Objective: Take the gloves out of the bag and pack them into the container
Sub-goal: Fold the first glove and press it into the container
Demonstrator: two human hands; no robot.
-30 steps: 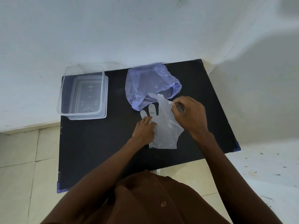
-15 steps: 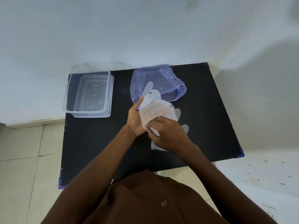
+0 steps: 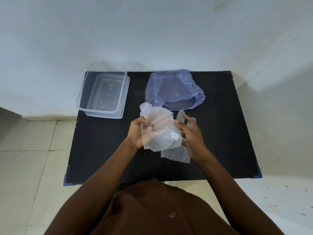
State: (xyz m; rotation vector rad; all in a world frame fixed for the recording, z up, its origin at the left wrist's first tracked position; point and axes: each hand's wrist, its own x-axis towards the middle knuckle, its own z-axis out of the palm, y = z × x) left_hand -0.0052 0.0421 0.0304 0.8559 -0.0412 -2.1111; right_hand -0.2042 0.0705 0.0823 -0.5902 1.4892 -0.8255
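Above the black desk (image 3: pixel 105 150), the left hand (image 3: pixel 138 131) holds a clear plastic glove (image 3: pixel 159 133), its fingers (image 3: pixel 156 121) showing through the film and the thumb pinching the edge. The right hand (image 3: pixel 192 138) is beside it with fingers (image 3: pixel 190 122) spread loosely, thumb touching the glove. A second glove (image 3: pixel 176 155) lies flat beneath on the desk. The purple bag (image 3: pixel 171 89) lies behind, and the clear container (image 3: pixel 103 94) sits at the far left corner.

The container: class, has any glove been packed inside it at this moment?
No: the clear container holds nothing, one glove is in the left hand, and another glove lies on the table.
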